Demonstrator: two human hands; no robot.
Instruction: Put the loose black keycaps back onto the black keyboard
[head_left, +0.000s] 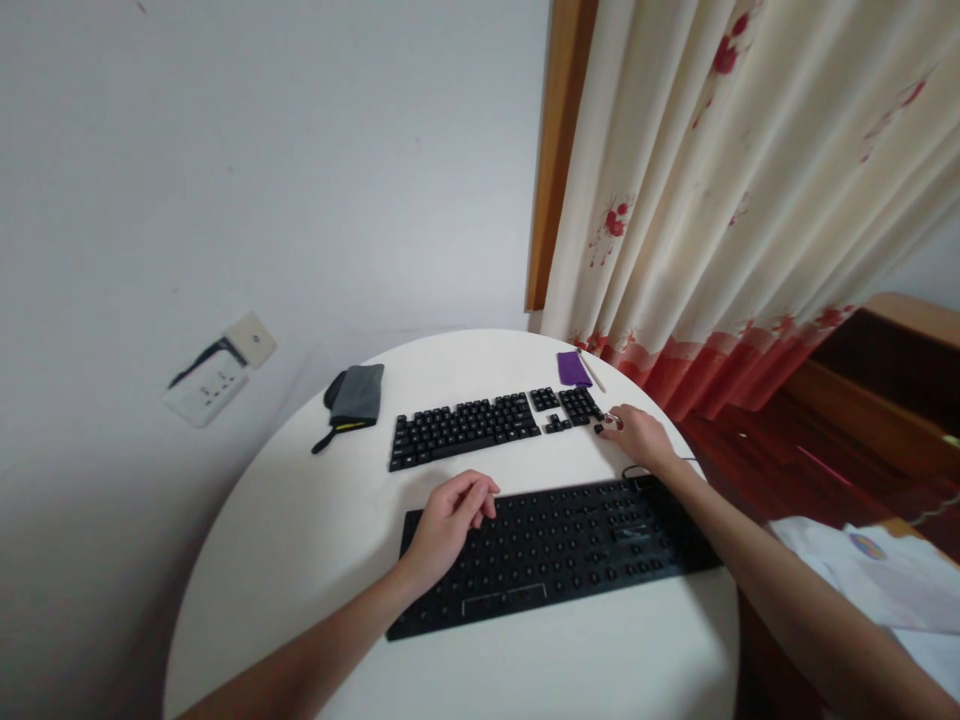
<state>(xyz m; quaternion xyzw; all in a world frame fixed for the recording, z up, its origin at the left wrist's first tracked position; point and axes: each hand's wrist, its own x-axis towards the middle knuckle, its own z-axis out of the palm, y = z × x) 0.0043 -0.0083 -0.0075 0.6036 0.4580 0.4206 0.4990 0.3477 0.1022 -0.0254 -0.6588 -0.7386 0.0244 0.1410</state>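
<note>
A black keyboard [577, 545] with its keycaps off lies near the front of the round white table, bare switches showing. Behind it, the loose black keycaps [465, 428] are set out in keyboard order. My left hand [454, 510] rests over the keyboard's upper left part, fingers curled in and thumb against them; I see nothing in it. At the right end of the keycap layout, my right hand [634, 432] is closed on a small shiny wire tool [613, 417], which looks like a keycap puller. A keycap at its tip is too small to make out clearly.
A grey cloth pouch [358, 394] lies at the table's left edge. Toward the back right are a purple cloth [573, 369] and a thin pale stick [592, 371]. The keyboard's cable [634, 469] loops by my right wrist. A wall socket [206, 388] and curtain [645, 200] stand behind.
</note>
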